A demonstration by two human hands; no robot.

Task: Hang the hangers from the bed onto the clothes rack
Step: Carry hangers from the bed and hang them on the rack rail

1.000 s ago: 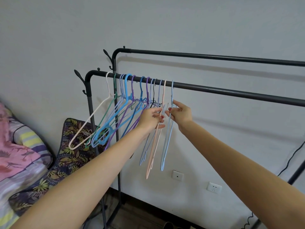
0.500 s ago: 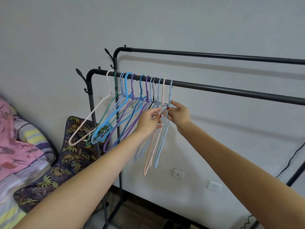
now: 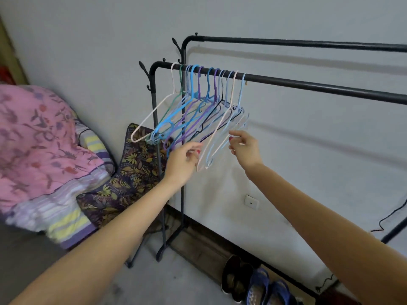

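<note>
- Hangers [image 3: 199, 106] are bunched by their hooks on the front rail [image 3: 308, 84] of the clothes rack, bodies swung out toward the bed [image 3: 44, 150].
- Nothing is gripped: left hand [image 3: 182, 161] and right hand [image 3: 244, 148] are held loosely curled just below the bunch.
- Hooks could be knocked off the rail if the swinging bodies are brushed.

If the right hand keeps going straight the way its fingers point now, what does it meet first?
Most likely the light blue hanger, the last in the row. The right hand points up and left toward its lower arm, fingers loosely curled and holding nothing. Depth is unclear from this one view.
</note>
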